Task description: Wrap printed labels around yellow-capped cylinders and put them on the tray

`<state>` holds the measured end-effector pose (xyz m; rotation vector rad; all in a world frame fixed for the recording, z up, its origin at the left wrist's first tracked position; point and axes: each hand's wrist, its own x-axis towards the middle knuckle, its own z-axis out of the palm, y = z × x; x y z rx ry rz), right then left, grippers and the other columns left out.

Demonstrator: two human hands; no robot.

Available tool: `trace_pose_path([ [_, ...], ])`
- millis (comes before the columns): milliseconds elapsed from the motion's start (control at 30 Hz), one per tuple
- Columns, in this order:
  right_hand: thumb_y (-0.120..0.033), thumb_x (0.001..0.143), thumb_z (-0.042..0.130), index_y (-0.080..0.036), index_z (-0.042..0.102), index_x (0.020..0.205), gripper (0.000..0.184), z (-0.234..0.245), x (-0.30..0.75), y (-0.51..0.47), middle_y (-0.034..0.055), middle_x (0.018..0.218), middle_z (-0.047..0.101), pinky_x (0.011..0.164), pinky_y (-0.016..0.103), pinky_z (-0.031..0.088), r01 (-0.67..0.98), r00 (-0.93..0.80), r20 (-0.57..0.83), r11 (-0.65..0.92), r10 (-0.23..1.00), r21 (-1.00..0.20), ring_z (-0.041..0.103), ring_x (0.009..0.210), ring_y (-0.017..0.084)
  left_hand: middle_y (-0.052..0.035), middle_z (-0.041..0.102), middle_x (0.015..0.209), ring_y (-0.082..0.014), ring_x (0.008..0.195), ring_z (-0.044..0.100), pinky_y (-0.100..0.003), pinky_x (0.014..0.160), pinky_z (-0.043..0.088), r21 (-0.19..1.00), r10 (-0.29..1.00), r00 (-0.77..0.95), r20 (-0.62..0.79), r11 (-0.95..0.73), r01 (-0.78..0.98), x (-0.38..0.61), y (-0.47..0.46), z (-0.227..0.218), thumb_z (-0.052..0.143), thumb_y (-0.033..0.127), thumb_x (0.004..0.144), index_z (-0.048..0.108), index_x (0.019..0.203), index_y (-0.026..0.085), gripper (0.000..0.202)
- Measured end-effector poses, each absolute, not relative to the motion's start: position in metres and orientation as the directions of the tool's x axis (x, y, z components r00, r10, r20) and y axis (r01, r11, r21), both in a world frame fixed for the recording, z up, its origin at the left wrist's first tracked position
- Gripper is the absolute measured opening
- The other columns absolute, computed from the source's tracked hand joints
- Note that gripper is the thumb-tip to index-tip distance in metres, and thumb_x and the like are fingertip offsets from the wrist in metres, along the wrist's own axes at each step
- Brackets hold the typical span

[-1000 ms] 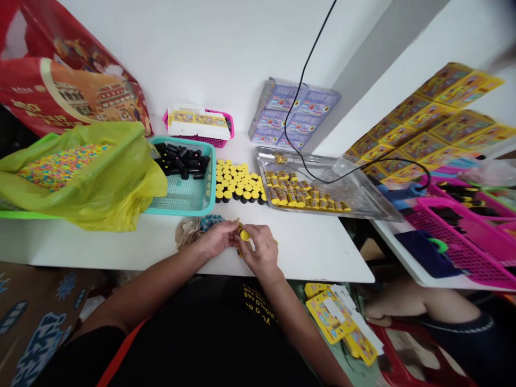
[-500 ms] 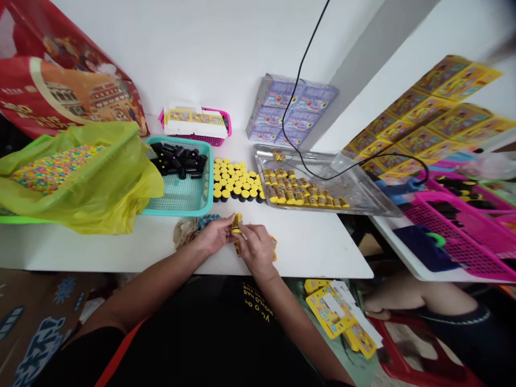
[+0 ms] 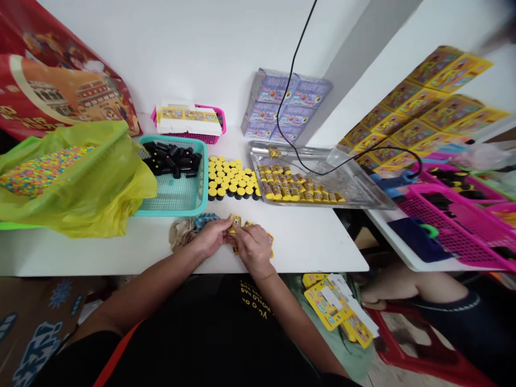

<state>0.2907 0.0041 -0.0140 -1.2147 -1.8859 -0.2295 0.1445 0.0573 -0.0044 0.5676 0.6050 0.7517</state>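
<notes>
On my feed, a small yellow labelled tube (image 3: pixel 235 223) is pinched between the fingertips of the left hand (image 3: pixel 210 238) and the right hand (image 3: pixel 253 250), the two held close together above a white table (image 3: pixel 306 242). Yellow printed card strips (image 3: pixel 270 242) lie beneath the right hand. A crumpled beige cloth (image 3: pixel 181 234) sits just beside the left hand; beyond, rows of yellow-capped black tubes (image 3: pixel 231 180) stand beside a teal plastic basket (image 3: pixel 171 213).

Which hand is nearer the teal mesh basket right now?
Left. The left hand is in front of the teal mesh basket, not touching it; the right hand is farther off, to the basket's right.
</notes>
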Motion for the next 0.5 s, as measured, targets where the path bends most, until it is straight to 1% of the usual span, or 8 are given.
trace_pose_path([
  [133, -0.025, 0.09, 0.063, -0.023, 0.064, 0.12, 0.031, -0.0118, 0.2876, 0.0025, 0.008, 0.09, 0.067, 0.073, 0.037, 0.054, 0.775, -0.057, 0.735, 0.494, 0.675, -0.393, 0.061, 0.083, 0.021, -0.0071, 0.069, 0.073, -0.0144, 0.064, 0.062, -0.025, 0.062, 0.048, 0.649, 0.759, 0.568, -0.318, 0.611, -0.454, 0.1444, 0.0573, -0.0047, 0.088, 0.039, 0.059, 0.071, 0.08, 0.01, 0.04],
  [200, -0.025, 0.091, 0.062, -0.022, 0.065, 0.119, 0.028, -0.0108, 0.2864, 0.0024, 0.0076, 0.089, 0.067, 0.071, 0.036, 0.054, 0.754, -0.035, 0.74, 0.504, 0.672, -0.422, 0.061, 0.081, 0.021, -0.0072, 0.069, 0.073, -0.0148, 0.064, 0.062, -0.026, 0.063, 0.048, 0.637, 0.752, 0.577, -0.32, 0.621, -0.457, 0.1443, 0.0566, -0.0045, 0.088, 0.038, 0.059, 0.072, 0.08, 0.01, 0.039],
  [367, -0.019, 0.09, 0.062, -0.021, 0.067, 0.114, 0.024, -0.0132, 0.2885, 0.004, 0.0059, 0.082, 0.066, 0.069, 0.034, 0.053, 0.759, -0.079, 0.787, 0.549, 0.612, -0.35, 0.06, 0.075, 0.018, -0.0067, 0.068, 0.072, -0.0143, 0.064, 0.063, -0.026, 0.065, 0.049, 0.638, 0.752, 0.569, -0.333, 0.624, -0.451, 0.1451, 0.0541, -0.0036, 0.083, 0.031, 0.069, 0.07, 0.08, 0.009, 0.027],
  [433, -0.019, 0.09, 0.062, -0.021, 0.068, 0.112, 0.023, -0.015, 0.29, 0.0043, 0.0052, 0.079, 0.066, 0.069, 0.034, 0.053, 0.771, -0.095, 0.79, 0.547, 0.606, -0.326, 0.059, 0.073, 0.018, -0.0067, 0.068, 0.072, -0.0145, 0.063, 0.063, -0.027, 0.064, 0.049, 0.636, 0.752, 0.567, -0.337, 0.625, -0.452, 0.1456, 0.0539, -0.0027, 0.08, 0.028, 0.072, 0.069, 0.08, 0.009, 0.023],
  [500, -0.021, 0.09, 0.062, -0.021, 0.068, 0.111, 0.021, -0.0158, 0.2909, 0.0041, 0.005, 0.078, 0.066, 0.069, 0.034, 0.052, 0.775, -0.095, 0.779, 0.537, 0.62, -0.333, 0.059, 0.073, 0.018, -0.0065, 0.067, 0.072, -0.0148, 0.062, 0.063, -0.027, 0.063, 0.05, 0.629, 0.759, 0.558, -0.335, 0.621, -0.468, 0.1459, 0.0544, -0.0017, 0.079, 0.025, 0.073, 0.067, 0.079, 0.01, 0.02],
])
